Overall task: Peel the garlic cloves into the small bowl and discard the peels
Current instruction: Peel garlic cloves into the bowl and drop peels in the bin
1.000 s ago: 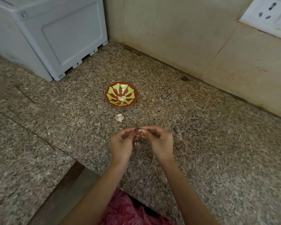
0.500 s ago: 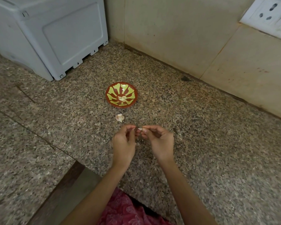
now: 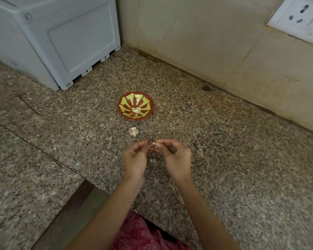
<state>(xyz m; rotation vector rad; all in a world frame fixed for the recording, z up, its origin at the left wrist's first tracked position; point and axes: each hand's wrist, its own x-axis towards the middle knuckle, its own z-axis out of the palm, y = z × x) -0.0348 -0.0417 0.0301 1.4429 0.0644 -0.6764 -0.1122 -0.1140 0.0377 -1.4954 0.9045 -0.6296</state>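
Garlic clove [image 3: 154,143] could slip
Left grip [image 3: 134,157] and right grip [image 3: 175,156] pinch it; tug hard and you'll drop it.

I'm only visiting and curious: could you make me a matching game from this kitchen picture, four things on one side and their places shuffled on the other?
Things:
1 small bowl
2 loose garlic piece
3 garlic clove
4 wall socket

Places:
A top right, on the wall
B pinched between left hand and right hand
C on the counter, just in front of the bowl
D mid-counter, holding peeled cloves

Pairs: 1-D, 2-C, 3-B, 4-A
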